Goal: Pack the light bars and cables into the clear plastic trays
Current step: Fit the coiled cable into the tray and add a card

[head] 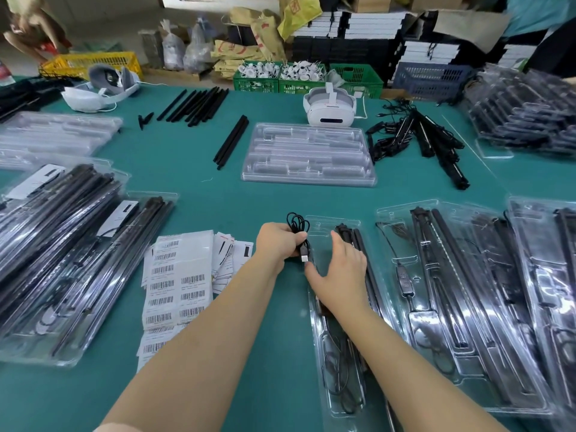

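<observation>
My left hand [277,243] grips a coiled black cable [297,226] whose USB plug [304,256] hangs below the fingers. My right hand [341,275] lies flat, fingers spread, on a clear plastic tray [324,224] in front of me. Black light bars [358,241] lie in that tray, partly hidden under the hand. A loose cable [339,369] sits in the tray's near end. An empty clear tray [308,154] lies further back in the middle of the green table.
Filled trays are stacked at the left [62,260] and right [483,307]. Barcode label sheets [177,275] lie beside my left arm. Loose black bars [196,104], a bundle of bars with cables [420,135] and a white headset [330,107] sit at the back.
</observation>
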The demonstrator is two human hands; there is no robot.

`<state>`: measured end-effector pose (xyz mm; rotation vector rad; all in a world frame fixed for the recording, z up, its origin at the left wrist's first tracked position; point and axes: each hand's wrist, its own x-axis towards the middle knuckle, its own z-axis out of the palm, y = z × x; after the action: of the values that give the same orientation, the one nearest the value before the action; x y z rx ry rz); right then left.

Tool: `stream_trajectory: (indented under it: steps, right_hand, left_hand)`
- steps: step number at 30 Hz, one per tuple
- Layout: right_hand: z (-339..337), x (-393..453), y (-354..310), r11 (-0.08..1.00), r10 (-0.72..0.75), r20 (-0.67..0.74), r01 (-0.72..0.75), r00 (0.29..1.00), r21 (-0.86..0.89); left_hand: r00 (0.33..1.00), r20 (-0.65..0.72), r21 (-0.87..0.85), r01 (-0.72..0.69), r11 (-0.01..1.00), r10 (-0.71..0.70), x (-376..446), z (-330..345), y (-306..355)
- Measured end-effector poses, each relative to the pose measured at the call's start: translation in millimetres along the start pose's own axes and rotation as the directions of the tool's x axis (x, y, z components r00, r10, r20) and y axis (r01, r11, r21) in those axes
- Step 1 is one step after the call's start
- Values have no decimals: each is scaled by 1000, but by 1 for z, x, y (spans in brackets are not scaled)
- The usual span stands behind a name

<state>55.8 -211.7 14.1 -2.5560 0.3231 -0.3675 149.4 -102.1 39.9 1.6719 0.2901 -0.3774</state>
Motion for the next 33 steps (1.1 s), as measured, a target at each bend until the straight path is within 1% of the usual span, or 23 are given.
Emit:
stream_trajectory:
  steps: [4,7,11,15,20,22,28,30,33]
  right_hand:
    - [-1,1,-3,1000,11,15,-11,1000,2]
    - [-1,-1,-4,1000,6,8,-6,1000,14]
    - [-2,-4,-5,997,10,-12,-9,1000,79]
    - [-2,-5,-5,995,14,-17,-12,1000,98]
    - [-2,-6,-5,994,9,-34,-6,999,109]
    - [-2,-6,-5,994,7,-33,-4,999,114]
    - [-2,-8,-5,991,9,-40,-4,999,133]
    - [-2,-7,-5,990,15,-40,-9,999,141]
    - [-1,-8,-4,992,6,-48,1,999,130]
  left_hand:
    - [1000,16,-20,9,1000,-9,1,-1,2]
    - [1000,13,-72,29,997,-28,0,0,-2]
    - [999,-33,-94,31,995,-34,2,3,-6]
    - [993,-117,-7,3,1000,-4,2,6,-10]
    - [992,-118,67,52,996,-44,3,6,-4]
    - [993,-100,111,77,991,-66,2,5,3]
    - [991,21,244,121,962,-130,4,3,25]
    - [993,42,278,91,956,-106,3,5,29]
    - [998,65,355,-11,935,-13,2,6,30]
